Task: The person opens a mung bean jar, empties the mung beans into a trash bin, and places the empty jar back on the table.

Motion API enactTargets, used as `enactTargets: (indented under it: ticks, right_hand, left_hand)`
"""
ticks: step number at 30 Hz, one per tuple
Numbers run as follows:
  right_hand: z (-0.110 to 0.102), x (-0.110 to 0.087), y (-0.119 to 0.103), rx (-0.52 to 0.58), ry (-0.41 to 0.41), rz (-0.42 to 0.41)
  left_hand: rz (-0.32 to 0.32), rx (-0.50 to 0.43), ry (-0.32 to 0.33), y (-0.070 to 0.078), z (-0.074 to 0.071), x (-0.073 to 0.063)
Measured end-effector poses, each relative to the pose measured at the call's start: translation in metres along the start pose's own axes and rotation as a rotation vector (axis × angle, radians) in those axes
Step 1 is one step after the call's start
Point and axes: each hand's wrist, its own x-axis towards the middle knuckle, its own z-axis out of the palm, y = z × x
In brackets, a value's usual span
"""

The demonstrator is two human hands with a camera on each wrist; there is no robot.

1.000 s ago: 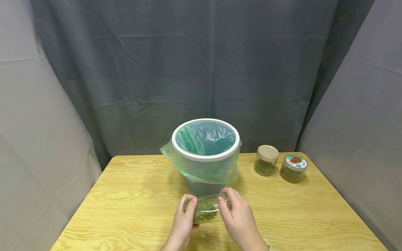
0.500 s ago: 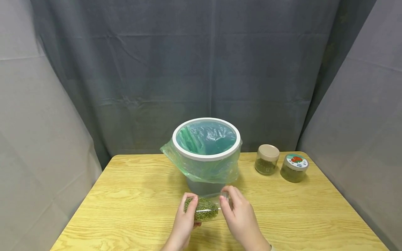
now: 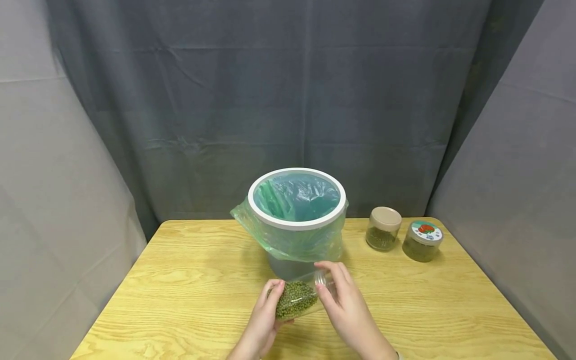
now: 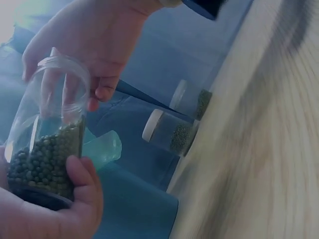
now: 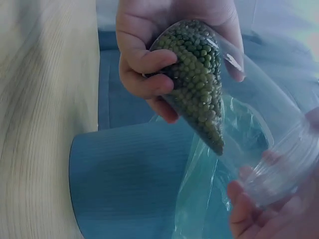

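A clear jar, partly filled with green mung beans, is tilted sideways above the front of the table. My left hand grips its bean-filled base end, thumb on top and fingers underneath. At the other end, my right hand holds the ridged, threaded neck between thumb and fingers. I cannot make out a separate lid there. Directly behind the jar stands a grey bin with a white rim, lined with a green plastic bag.
Two lidded jars stand at the table's back right: one with a beige lid, one with a tomato picture on its lid. Both hold dark green contents. A grey curtain hangs behind the wooden table.
The jar's neck end has risen slightly, tilting the jar more, and the beans have shifted inside. My right hand has moved up a little with the neck. Both hands keep their hold.
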Motion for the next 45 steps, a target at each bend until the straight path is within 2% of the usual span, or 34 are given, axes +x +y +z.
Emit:
enactTargets:
  ticks: [4, 7, 11, 13, 16, 20, 25, 30, 33, 40, 45]
  right_hand:
    - [-0.001, 0.003, -0.006, 0.002, -0.039, 0.167]
    - [-0.002, 0.004, -0.009, -0.008, -0.050, 0.284]
    - [-0.001, 0.005, -0.008, 0.013, -0.052, 0.357]
    - [-0.001, 0.005, -0.008, 0.017, -0.057, 0.365]
    - [0.000, 0.005, -0.006, -0.022, -0.050, 0.340]
    - [0.002, 0.004, -0.004, -0.089, -0.015, 0.292]
    - [0.004, 0.002, -0.005, -0.118, 0.024, 0.242]
    - [0.008, -0.002, -0.006, -0.121, 0.063, 0.153]
    - [0.009, -0.003, -0.006, -0.135, 0.083, 0.096]
    - [0.010, -0.004, -0.005, -0.192, 0.117, 0.038]
    - [0.011, -0.005, -0.004, -0.271, 0.154, -0.096]
  left_hand:
    - [0.092, 0.225, 0.133, -0.001, 0.003, -0.002]
    - [0.198, 0.368, 0.229, -0.002, 0.007, -0.003]
    - [0.321, 0.412, 0.253, -0.004, 0.010, -0.004]
    - [0.338, 0.414, 0.252, -0.005, 0.011, -0.004]
    - [0.277, 0.338, 0.200, -0.005, 0.010, -0.005]
    - [0.162, 0.179, 0.128, -0.005, 0.010, -0.003]
    - [0.116, 0.067, 0.096, -0.007, 0.011, -0.002]
    - [0.069, -0.058, 0.066, -0.006, 0.010, -0.002]
    - [0.060, -0.087, 0.044, -0.004, 0.009, -0.003]
    - [0.063, -0.084, 0.015, -0.003, 0.007, -0.003]
    - [-0.035, -0.173, -0.027, -0.004, 0.005, -0.001]
